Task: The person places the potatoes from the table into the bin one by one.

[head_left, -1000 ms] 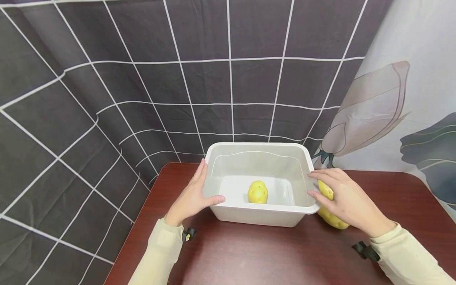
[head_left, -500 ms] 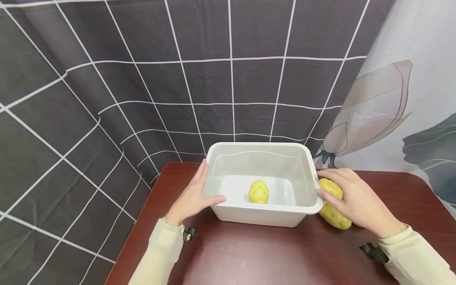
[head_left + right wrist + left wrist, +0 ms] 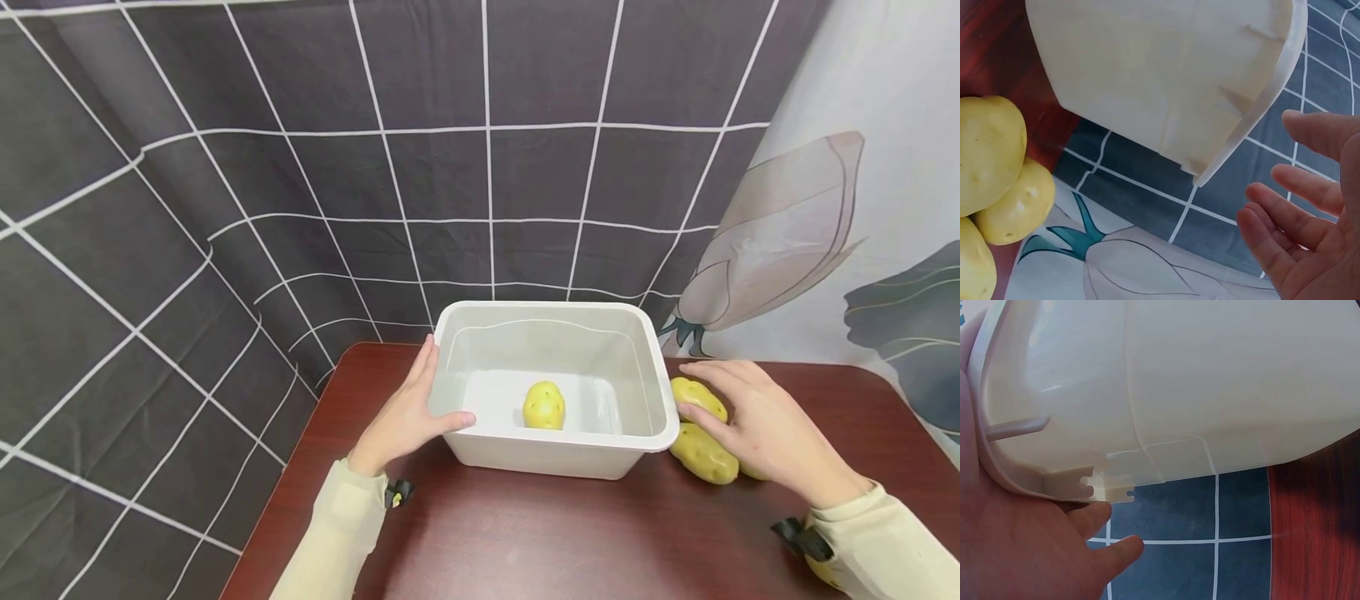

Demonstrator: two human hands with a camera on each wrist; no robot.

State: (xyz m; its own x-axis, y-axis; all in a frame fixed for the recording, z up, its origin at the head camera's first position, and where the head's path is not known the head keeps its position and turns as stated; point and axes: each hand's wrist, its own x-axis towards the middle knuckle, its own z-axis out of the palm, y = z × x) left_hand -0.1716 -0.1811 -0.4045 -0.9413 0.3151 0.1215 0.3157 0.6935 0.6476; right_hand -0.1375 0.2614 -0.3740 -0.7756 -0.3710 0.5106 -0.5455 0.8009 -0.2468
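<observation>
A pale grey plastic bin (image 3: 540,454) stands on the table with one yellow potato (image 3: 543,406) on its floor. My left hand (image 3: 401,425) holds the bin's near left corner, thumb over the rim and fingers along the outer wall; in the left wrist view those fingers (image 3: 1100,519) lie just under the rim. To the right of the bin, my right hand (image 3: 757,425) is apart from the rim with fingers spread and nothing held, as the right wrist view also shows. It hovers over yellow potatoes (image 3: 705,454) beside the bin, partly covering them.
Another potato (image 3: 825,573) shows partly under the right wrist. The reddish-brown table (image 3: 555,533) ends at a dark cloth (image 3: 420,167) with white grid lines behind and to the left. A pale flower-printed cloth (image 3: 892,317) hangs at the right.
My right hand has let go of the bin's right rim and moved right, uncovering more of the potatoes. My left hand and the bin have stayed in place.
</observation>
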